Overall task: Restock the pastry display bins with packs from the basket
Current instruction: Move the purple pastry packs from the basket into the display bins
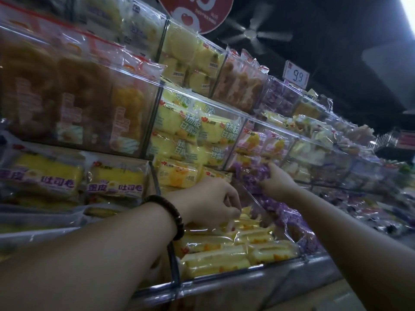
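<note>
My left hand point(213, 199), with a dark bead bracelet on its wrist, reaches into the lowest clear bin point(265, 269) and pinches the wrapper of a yellow pastry pack point(243, 217) with curled fingertips. Several yellow packs point(215, 261) lie flat in that bin. To the right, my right hand point(277, 180) grips a purple pastry pack point(253, 176) above the neighbouring bin of purple packs point(292, 221). A clear divider point(249, 198) separates the two bins. The basket is out of view.
Tiered clear bins of wrapped pastries fill the shelving: brown buns point(56, 93) at upper left, yellow toast packs point(116, 182) at left, pale yellow packs point(193, 131) in the middle row. A 9.9 price tag point(296, 75) stands above. The metal shelf edge point(224, 286) runs below.
</note>
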`<action>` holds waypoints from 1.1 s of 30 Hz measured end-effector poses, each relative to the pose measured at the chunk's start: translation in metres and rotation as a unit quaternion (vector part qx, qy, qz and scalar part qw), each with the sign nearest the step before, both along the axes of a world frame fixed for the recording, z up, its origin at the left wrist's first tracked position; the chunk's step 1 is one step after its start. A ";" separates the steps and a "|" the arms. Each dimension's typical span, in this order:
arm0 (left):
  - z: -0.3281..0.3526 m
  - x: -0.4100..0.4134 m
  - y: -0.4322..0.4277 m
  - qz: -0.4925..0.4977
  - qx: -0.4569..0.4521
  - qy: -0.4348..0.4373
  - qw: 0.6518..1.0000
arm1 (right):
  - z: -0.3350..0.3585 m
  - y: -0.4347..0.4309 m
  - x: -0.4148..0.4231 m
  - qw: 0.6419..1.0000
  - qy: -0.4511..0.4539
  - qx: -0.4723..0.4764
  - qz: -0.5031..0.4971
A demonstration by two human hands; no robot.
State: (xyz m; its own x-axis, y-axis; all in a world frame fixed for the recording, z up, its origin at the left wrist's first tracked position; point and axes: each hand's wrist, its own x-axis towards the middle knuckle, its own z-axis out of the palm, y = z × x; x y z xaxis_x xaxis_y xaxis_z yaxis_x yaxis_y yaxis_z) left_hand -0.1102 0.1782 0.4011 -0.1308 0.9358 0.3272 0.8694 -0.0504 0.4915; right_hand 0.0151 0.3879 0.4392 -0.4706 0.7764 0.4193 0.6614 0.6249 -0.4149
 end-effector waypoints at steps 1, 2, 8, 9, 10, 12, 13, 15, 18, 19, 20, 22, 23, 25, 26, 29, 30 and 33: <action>0.002 0.001 0.000 -0.002 -0.001 0.000 1.000 | 0.001 -0.003 0.006 1.000 0.014 0.002 0.001; 0.003 0.001 0.000 -0.004 0.000 0.001 1.000 | 0.003 -0.011 0.012 0.999 0.038 0.000 0.009; 0.009 -0.005 -0.009 0.016 0.024 -0.012 1.000 | -0.005 -0.080 0.059 0.983 0.166 0.032 0.068; 0.009 -0.002 -0.011 0.018 0.028 -0.007 0.999 | -0.008 -0.093 0.068 0.984 0.160 0.038 0.073; 0.011 0.001 -0.013 0.019 0.030 -0.001 0.999 | -0.011 -0.106 0.077 0.985 0.149 0.040 0.078; 0.016 0.007 -0.023 0.015 0.039 -0.002 0.999 | -0.016 -0.129 0.093 0.986 0.139 0.034 0.084; 0.021 0.009 -0.030 0.013 0.047 -0.009 0.999 | -0.018 -0.139 0.101 0.985 0.144 0.030 0.086; 0.032 0.018 -0.049 0.020 0.083 -0.019 0.996 | -0.020 -0.158 0.114 0.982 0.163 0.033 0.085; 0.040 0.051 -0.088 0.049 0.152 -0.008 0.987 | -0.030 -0.189 0.129 0.977 0.188 0.025 0.101; 0.038 0.066 -0.102 0.037 0.165 -0.003 0.986 | -0.038 -0.201 0.135 0.976 0.186 0.022 0.113; 0.034 0.080 -0.116 0.020 0.165 0.000 0.986 | -0.046 -0.214 0.139 0.975 0.181 0.013 0.127; 0.017 0.105 -0.147 -0.005 0.137 0.009 0.991 | -0.067 -0.243 0.147 0.969 0.178 -0.028 0.166; 0.006 0.113 -0.162 -0.010 0.116 0.009 0.993 | -0.080 -0.256 0.149 0.965 0.178 -0.050 0.187; -0.019 0.123 -0.190 -0.008 0.079 -0.010 0.997 | -0.103 -0.281 0.153 0.960 0.173 -0.078 0.208; -0.033 0.127 -0.203 -0.005 0.057 -0.029 0.998 | -0.116 -0.292 0.154 0.958 0.169 -0.094 0.213; -0.078 0.132 -0.233 0.014 -0.013 -0.048 0.999 | -0.160 -0.318 0.154 0.952 0.142 -0.145 0.229; -0.094 0.132 -0.240 0.023 -0.036 -0.048 0.998 | -0.175 -0.326 0.154 0.950 0.128 -0.165 0.233; -0.142 0.127 -0.256 0.041 -0.112 -0.078 0.990 | -0.220 -0.343 0.152 0.945 0.078 -0.217 0.231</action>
State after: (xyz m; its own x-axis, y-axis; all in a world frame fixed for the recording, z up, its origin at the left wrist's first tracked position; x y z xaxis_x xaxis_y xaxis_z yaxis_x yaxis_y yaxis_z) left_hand 0.0163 -0.0779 0.2595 -0.2421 0.9667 0.0832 0.7782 0.1423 0.6117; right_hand 0.1675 0.0453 0.2192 -0.7600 0.6185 0.1998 0.2703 0.5803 -0.7682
